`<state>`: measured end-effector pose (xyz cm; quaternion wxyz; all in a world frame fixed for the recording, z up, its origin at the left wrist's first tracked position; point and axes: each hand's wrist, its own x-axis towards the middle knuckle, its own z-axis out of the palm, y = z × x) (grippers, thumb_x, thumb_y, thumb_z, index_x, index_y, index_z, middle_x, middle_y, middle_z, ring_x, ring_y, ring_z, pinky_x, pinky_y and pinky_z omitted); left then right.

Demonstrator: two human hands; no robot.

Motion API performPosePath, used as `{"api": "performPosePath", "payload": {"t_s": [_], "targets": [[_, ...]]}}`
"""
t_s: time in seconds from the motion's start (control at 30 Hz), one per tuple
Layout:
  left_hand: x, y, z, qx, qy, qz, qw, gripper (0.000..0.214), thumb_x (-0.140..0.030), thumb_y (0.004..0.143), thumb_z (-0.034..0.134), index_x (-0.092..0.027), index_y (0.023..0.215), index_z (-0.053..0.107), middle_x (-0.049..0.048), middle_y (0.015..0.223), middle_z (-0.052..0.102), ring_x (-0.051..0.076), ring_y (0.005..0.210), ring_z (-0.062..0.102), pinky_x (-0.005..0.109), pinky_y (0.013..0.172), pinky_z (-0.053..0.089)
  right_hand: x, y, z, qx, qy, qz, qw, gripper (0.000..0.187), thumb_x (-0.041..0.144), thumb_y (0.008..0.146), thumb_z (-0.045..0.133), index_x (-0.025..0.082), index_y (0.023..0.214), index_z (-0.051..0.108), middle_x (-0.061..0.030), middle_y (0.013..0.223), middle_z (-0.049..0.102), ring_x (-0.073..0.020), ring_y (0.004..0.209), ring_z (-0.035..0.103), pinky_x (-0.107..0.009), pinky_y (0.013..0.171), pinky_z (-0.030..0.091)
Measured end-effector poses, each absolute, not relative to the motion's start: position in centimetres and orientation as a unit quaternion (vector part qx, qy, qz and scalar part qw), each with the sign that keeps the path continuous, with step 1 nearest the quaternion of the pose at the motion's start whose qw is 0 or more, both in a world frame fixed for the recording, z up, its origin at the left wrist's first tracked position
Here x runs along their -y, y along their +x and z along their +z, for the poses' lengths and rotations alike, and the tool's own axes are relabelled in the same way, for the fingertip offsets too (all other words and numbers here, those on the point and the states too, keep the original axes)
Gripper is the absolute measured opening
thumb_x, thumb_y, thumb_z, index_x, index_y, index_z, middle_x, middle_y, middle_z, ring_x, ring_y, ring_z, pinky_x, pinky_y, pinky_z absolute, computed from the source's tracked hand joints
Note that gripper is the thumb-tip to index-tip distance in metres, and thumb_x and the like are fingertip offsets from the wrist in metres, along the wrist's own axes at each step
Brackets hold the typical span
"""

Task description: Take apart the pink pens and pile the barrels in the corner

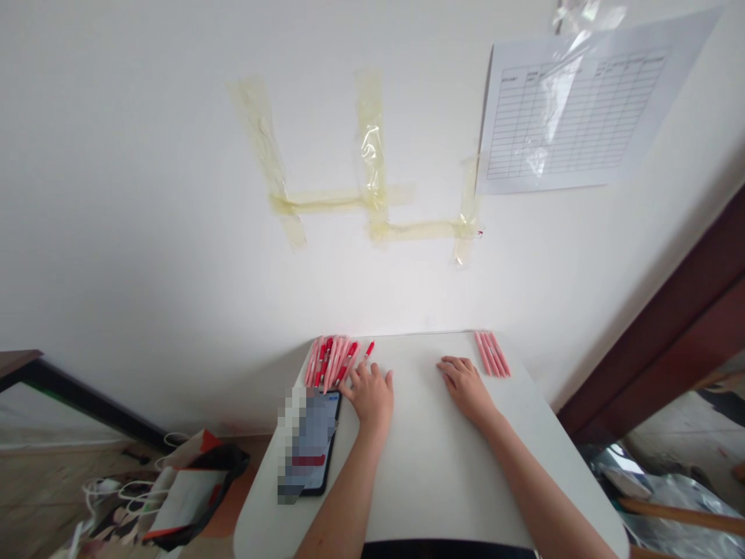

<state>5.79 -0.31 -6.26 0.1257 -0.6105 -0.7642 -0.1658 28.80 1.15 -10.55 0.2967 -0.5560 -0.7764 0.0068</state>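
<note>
My left hand is on the table beside a pile of pink and red pens, its fingers spread and its thumb apart. Its fingertips are at the pile's right edge; I cannot tell whether they touch a pen. Just beyond them lies one pen with a red end. My right hand rests on the white tabletop with its fingers stretched to the left, holding nothing that I can see. To its right, several pink pens lie side by side in a neat row near the wall.
A phone lies left of my left forearm, its screen partly blurred. The white table stands against a wall with yellowed tape and a taped-up printed sheet. Bags are on the floor at left; dark red wood is at right.
</note>
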Motion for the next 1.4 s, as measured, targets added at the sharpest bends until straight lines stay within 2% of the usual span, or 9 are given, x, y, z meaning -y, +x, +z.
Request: {"api": "performPosePath", "payload": {"t_s": [0.13,0.27,0.47,0.63,0.8,0.93,1.13,1.3,1.4], "targets": [[0.4,5.6,-6.1,0.769,-0.595,-0.181,0.144,0.028,-0.027,0.094,0.049,-0.023,0.116,0.067,0.0111,0.124,0.061,0.030,0.121,0.049,0.059,0.109,0.030,-1.1,28.8,-10.4,0.777,-0.554,0.008,0.299,0.036,0.017,0.097,0.047,0.025,0.124,0.068,-0.0076,0.131,0.065,-0.0267,0.116,0.056,-0.045,0.099,0.050],[0.1,5.4,-6.6,0.777,-0.583,-0.184,0.149,0.030,-0.022,0.094,0.048,-0.022,0.118,0.066,0.0106,0.119,0.064,0.030,0.123,0.049,0.059,0.109,0.031,-1.1,28.9,-10.3,0.779,-0.551,0.008,0.299,0.036,0.018,0.096,0.047,0.026,0.124,0.068,-0.0080,0.130,0.066,-0.0262,0.115,0.056,-0.044,0.098,0.050],[-0.3,5.5,-6.7,0.788,-0.574,-0.166,0.148,0.031,-0.017,0.096,0.040,-0.017,0.099,0.071,0.0104,0.104,0.068,0.030,0.116,0.053,0.061,0.108,0.032,-1.0,28.9,-10.2,0.779,-0.555,0.011,0.293,0.035,0.018,0.097,0.047,0.024,0.124,0.068,-0.0077,0.131,0.065,-0.0255,0.116,0.055,-0.043,0.101,0.049],[-0.1,5.4,-6.5,0.783,-0.582,-0.170,0.137,0.031,-0.019,0.097,0.041,-0.022,0.099,0.072,0.0080,0.100,0.068,0.029,0.111,0.054,0.063,0.109,0.028,-1.2,29.0,-10.4,0.778,-0.553,0.019,0.296,0.035,0.020,0.098,0.045,0.025,0.125,0.067,-0.0074,0.131,0.065,-0.0253,0.116,0.054,-0.043,0.101,0.048],[0.0,5.3,-6.4,0.758,-0.608,-0.209,0.111,0.023,-0.024,0.095,0.050,-0.027,0.100,0.073,0.0059,0.101,0.068,0.028,0.112,0.051,0.065,0.112,0.023,-1.2,29.1,-10.5,0.772,-0.550,0.042,0.316,0.035,0.022,0.097,0.046,0.025,0.125,0.066,-0.0090,0.130,0.064,-0.0263,0.118,0.054,-0.045,0.102,0.048],[0.3,5.8,-6.5,0.697,-0.669,-0.248,0.064,0.020,-0.026,0.092,0.059,-0.033,0.103,0.073,0.0047,0.103,0.067,0.026,0.109,0.052,0.066,0.114,0.020,-0.9,29.2,-10.2,0.755,-0.549,0.069,0.352,0.037,0.031,0.099,0.047,0.026,0.133,0.061,-0.0102,0.129,0.062,-0.0276,0.120,0.053,-0.048,0.102,0.049],[0.7,7.1,-6.6,0.634,-0.722,-0.275,-0.022,0.017,-0.032,0.091,0.062,-0.037,0.102,0.074,0.0025,0.105,0.068,0.024,0.112,0.052,0.063,0.121,0.012,-0.7,29.2,-10.0,0.752,-0.534,0.086,0.377,0.040,0.041,0.098,0.051,0.031,0.137,0.057,-0.0104,0.129,0.058,-0.0285,0.122,0.052,-0.051,0.103,0.049],[0.7,7.3,-6.8,0.594,-0.748,-0.291,-0.060,0.015,-0.036,0.091,0.063,-0.039,0.100,0.075,0.0001,0.102,0.069,0.022,0.112,0.053,0.061,0.122,0.011,-0.9,29.2,-10.2,0.762,-0.529,0.082,0.363,0.027,0.038,0.100,0.048,0.027,0.112,0.070,-0.0104,0.122,0.062,-0.0284,0.118,0.053,-0.050,0.101,0.049],[0.5,7.1,-6.9,0.593,-0.745,-0.299,-0.055,0.014,-0.037,0.090,0.065,-0.037,0.099,0.075,-0.0001,0.102,0.070,0.022,0.112,0.054,0.062,0.122,0.012,-1.0,29.2,-10.2,0.761,-0.528,0.082,0.366,0.027,0.036,0.101,0.048,0.024,0.100,0.072,-0.0109,0.118,0.064,-0.0279,0.114,0.053,-0.049,0.099,0.049]]}}
